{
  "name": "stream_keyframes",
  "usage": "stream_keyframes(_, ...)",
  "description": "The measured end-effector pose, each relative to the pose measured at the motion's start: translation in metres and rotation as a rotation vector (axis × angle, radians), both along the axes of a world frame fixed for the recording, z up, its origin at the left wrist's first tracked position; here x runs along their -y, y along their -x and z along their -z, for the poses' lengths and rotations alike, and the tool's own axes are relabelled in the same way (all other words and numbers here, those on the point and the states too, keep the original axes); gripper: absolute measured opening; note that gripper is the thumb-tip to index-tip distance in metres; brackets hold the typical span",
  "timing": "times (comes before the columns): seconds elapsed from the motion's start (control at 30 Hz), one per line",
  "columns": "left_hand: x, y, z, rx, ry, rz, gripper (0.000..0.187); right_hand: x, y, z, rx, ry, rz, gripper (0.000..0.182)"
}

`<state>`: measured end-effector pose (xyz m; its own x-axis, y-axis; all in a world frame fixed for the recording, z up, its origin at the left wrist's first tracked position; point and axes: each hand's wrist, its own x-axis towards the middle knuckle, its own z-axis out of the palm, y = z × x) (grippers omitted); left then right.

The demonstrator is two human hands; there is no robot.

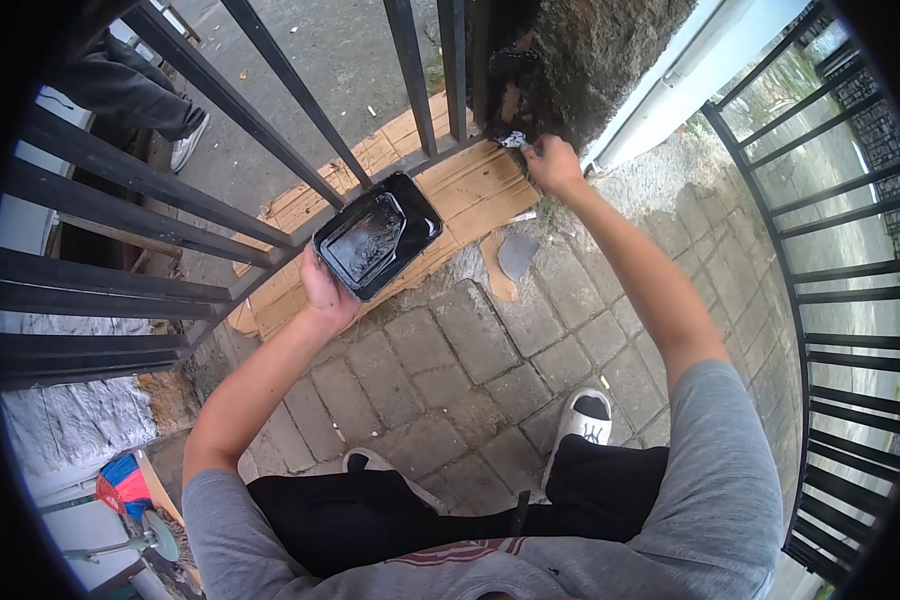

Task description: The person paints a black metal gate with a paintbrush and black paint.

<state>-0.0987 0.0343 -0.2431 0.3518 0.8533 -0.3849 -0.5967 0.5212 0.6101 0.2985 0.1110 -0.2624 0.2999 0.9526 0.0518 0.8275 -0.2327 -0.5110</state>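
Observation:
My left hand (326,288) holds a black paint tray (355,280) by its lower left side, with the thumb on the rim. Wet, glossy black paint (370,235) lies in it. Reaching forward, my right hand (550,163) is closed on a small white piece smeared with black (513,139); its exact kind is hard to make out. That piece is at the foot of the black gate post (482,70), beside the rough stone pillar (595,60). Flattened cardboard (480,195) lies beneath the tray and under the gate's bottom rail.
Black gate bars (255,90) stand ahead and to the left, with another barred gate (790,250) at right. A person's leg and shoe (188,140) show behind the bars. Paving blocks (450,350) and a grey scrap (517,256) lie below. A fan (158,535) is at lower left.

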Motion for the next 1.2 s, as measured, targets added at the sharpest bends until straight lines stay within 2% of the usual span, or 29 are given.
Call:
stream_keyframes(0.13, 0.008, -0.008, -0.018, -0.026, 0.041, -0.001, 0.074, -0.017, 0.007, 0.014, 0.033, 0.083, 0.029, 0.036)
stream_keyframes(0.3, 0.008, -0.002, -0.016, -0.023, 0.049, -0.005, 0.071, -0.014, 0.012, -0.009, 0.015, -0.168, 0.055, 0.031)
stream_keyframes(0.43, 0.005, 0.002, -0.012, -0.031, 0.05, 0.013, 0.073, 0.019, 0.029, -0.008, -0.053, -0.136, 0.036, 0.032)
stream_keyframes(0.53, 0.004, -0.002, -0.012, -0.021, 0.041, 0.041, 0.074, 0.017, 0.028, 0.026, -0.057, -0.026, -0.085, 0.033)
stream_keyframes(0.57, 0.003, -0.003, -0.011, -0.022, 0.036, 0.047, 0.074, 0.012, 0.027, 0.032, -0.06, 0.021, -0.06, 0.033)
stream_keyframes(0.67, -0.001, -0.005, -0.007, -0.034, 0.059, 0.023, 0.074, 0.011, 0.039, 0.023, -0.065, -0.047, 0.076, 0.03)
stream_keyframes(0.77, 0.002, -0.008, -0.014, -0.033, 0.063, 0.027, 0.074, 0.009, 0.052, 0.021, -0.121, -0.106, 0.105, 0.029)
stream_keyframes(0.9, 0.0, -0.003, -0.007, -0.012, 0.061, 0.023, 0.073, 0.011, 0.057, 0.025, 0.005, -0.044, -0.133, 0.026)
stream_keyframes(1.0, -0.001, -0.001, -0.002, -0.001, 0.064, 0.008, 0.073, 0.02, 0.048, 0.021, -0.018, -0.065, -0.157, 0.025)
stream_keyframes(1.1, 0.0, 0.001, -0.001, -0.02, 0.05, 0.015, 0.073, 0.016, 0.053, 0.019, -0.097, -0.132, 0.059, 0.027)
stream_keyframes(1.2, -0.001, 0.002, -0.001, -0.036, 0.032, 0.028, 0.074, 0.019, 0.059, 0.03, -0.052, -0.087, -0.01, 0.031)
